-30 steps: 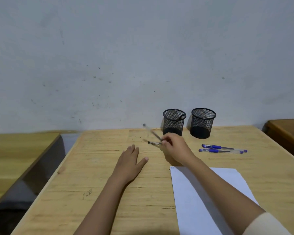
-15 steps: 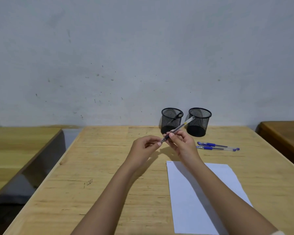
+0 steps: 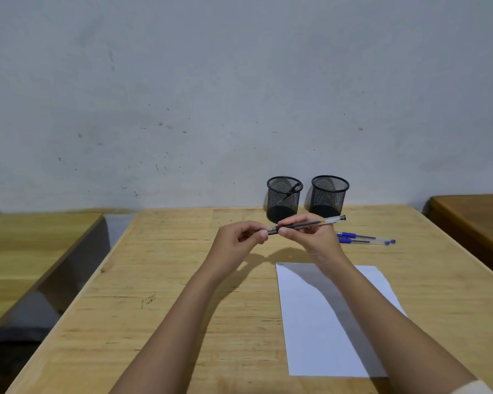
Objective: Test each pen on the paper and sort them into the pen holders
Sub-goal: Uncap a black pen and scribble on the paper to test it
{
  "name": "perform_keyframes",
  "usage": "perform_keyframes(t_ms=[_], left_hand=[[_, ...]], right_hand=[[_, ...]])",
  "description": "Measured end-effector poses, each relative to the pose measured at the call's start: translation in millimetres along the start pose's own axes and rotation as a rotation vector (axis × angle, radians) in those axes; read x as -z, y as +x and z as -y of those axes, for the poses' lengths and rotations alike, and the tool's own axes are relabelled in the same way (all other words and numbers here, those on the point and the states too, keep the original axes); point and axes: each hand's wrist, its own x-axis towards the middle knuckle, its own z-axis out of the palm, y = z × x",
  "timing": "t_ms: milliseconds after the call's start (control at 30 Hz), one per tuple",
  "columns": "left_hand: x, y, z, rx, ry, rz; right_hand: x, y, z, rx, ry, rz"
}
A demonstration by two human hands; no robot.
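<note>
1. Against 0.5 s ago: the black pen (image 3: 310,223) was tilted steeply up toward the holders; it now lies nearly level, with its clear tail end only slightly raised to the right. It is held in the air above the table (image 3: 154,280), in front of the two holders.
2. Against 1.0 s ago: the left hand (image 3: 239,238) was then flat on the table and the right hand alone had the pen. Both hands now meet at it.
3. Left hand: thumb and forefinger curled, pinching the dark left end of the pen. The other fingers are folded under.
4. Right hand (image 3: 313,240): thumb and forefinger pinch the barrel just right of the left hand's grip, and the barrel lies across the remaining fingers.
5. The left pen holder (image 3: 284,203) and right pen holder (image 3: 329,199), both black mesh, stand side by side against the wall, unchanged. A dark pen (image 3: 292,191) leans inside the left one.
6. Two blue pens (image 3: 365,239) lie side by side on the table, to the right of the right hand, as before.
7. The paper (image 3: 325,331) lies flat under the right forearm.
8. Writing: there is a small mark (image 3: 280,263) at the paper's far left corner and a scribble (image 3: 148,301) on the tabletop, both too small to read. Any print on the pen barrels is illegible.
</note>
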Motion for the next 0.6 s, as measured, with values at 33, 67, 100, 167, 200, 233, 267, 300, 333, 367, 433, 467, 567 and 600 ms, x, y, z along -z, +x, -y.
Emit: perform_keyframes(t_ms=[33,67,100,167,200,233,267,300,333,367,433,467,567,600], left_hand=[[-0.1,-1.1,0.1,-0.005,0.012,-0.001],[0.2,-1.6,-0.3,-0.009,0.025,-0.001],[0.5,-1.6,-1.1,-0.014,0.039,0.003],[2.1,-0.4,-2.9,-0.021,0.067,0.013],[2.7,0.2,-3.5,-0.025,0.079,0.02],[2.9,0.8,-3.5,-0.029,0.09,0.027],[2.6,1.8,-3.7,-0.03,0.103,0.032],[2.1,2.6,-3.9,-0.026,0.112,0.036],[2.6,3.3,-3.5,-0.021,0.116,0.037],[3.8,3.9,-3.3,-0.017,0.112,0.036],[5.4,3.4,-3.0,-0.017,0.097,0.03],[4.9,3.7,-2.8,-0.014,0.092,0.031],[2.4,5.3,-3.2,-0.018,0.123,0.045],[9.5,3.7,-2.2,-0.003,0.106,0.01]], right_hand=[[2.1,-0.4,0.8,-0.007,-0.01,0.01],[3.9,-0.4,1.3,-0.008,-0.019,0.018],[5.6,-0.4,1.6,-0.006,-0.025,0.023],[7.9,-0.3,2.5,-0.001,-0.021,0.025],[8.4,-0.5,2.5,-0.001,-0.016,0.022],[7.9,-0.9,2.3,-0.001,-0.011,0.019],[7.1,-1.5,2.3,0.0,-0.01,0.014],[6.3,-2.0,2.6,0.002,-0.013,0.01],[6.8,-2.1,2.7,0.005,-0.016,0.005],[7.9,-1.8,4.1,0.01,-0.016,0.003],[9.8,-1.2,6.4,0.031,-0.029,0.005],[9.3,-0.2,6.6,0.041,-0.048,0.018],[3.9,2.0,10.6,0.055,-0.118,0.066],[10.1,2.8,12.2,0.068,-0.112,0.035]])
